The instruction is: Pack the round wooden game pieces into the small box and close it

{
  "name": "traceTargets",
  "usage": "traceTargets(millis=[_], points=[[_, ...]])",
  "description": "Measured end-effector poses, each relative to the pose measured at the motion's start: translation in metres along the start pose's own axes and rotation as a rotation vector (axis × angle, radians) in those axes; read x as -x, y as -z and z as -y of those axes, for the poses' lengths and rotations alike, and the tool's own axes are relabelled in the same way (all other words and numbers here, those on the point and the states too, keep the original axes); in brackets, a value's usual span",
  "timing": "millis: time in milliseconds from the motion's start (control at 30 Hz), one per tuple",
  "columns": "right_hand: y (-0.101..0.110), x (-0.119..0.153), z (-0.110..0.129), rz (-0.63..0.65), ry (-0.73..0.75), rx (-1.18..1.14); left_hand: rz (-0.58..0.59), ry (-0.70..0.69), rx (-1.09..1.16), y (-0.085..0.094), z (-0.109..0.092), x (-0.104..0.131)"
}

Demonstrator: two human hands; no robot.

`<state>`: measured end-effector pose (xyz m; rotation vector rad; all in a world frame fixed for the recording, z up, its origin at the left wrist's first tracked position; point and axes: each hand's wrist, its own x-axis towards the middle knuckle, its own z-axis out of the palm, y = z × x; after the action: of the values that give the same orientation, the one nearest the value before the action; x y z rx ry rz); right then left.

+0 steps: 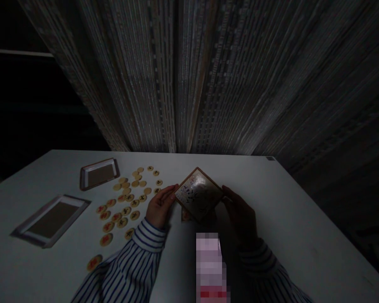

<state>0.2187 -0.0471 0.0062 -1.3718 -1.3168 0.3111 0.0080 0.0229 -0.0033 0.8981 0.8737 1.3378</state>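
Note:
A square, shiny panel (199, 194) with a brown rim and dark written characters is held up off the white table, turned so one corner points away from me. My left hand (159, 206) grips its left corner between thumb and fingers. At the opposite corner, my right hand (240, 212) is closed on the edge, in deep shadow. Partly hidden beneath the panel is a brown patterned thing (186, 215) whose kind I cannot make out. Several round Chinese chess pieces (126, 211) lie scattered left of my left hand, some with red characters, some with black, some blank side up.
Two shallow rectangular trays stand on the left: a brown-rimmed one (81, 179) farther back and a pale-edged one (72, 198) nearer. The white table (290, 235) ends at a striped curtain (189, 84) behind. A pixelated patch covers the lower middle. The light is dim.

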Motion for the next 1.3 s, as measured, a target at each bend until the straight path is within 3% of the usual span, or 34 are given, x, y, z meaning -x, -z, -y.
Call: traceTargets(millis=[467, 900, 1100, 1300], points=[[0.005, -0.006, 0.012, 0.046, -0.12, -0.141, -0.015, -0.064, 0.008, 0.002, -0.001, 0.001], [0.006, -0.009, 0.012, 0.264, -0.309, -0.261, -0.022, -0.063, -0.036, 0.006, 0.003, -0.003], [0.006, -0.009, 0.012, 0.201, -0.363, -0.231, -0.006, -0.023, -0.025, 0.003, 0.003, -0.001], [0.009, -0.012, 0.012, 0.051, -0.422, -0.24, 0.036, 0.026, -0.042, -0.003, 0.002, 0.005]])
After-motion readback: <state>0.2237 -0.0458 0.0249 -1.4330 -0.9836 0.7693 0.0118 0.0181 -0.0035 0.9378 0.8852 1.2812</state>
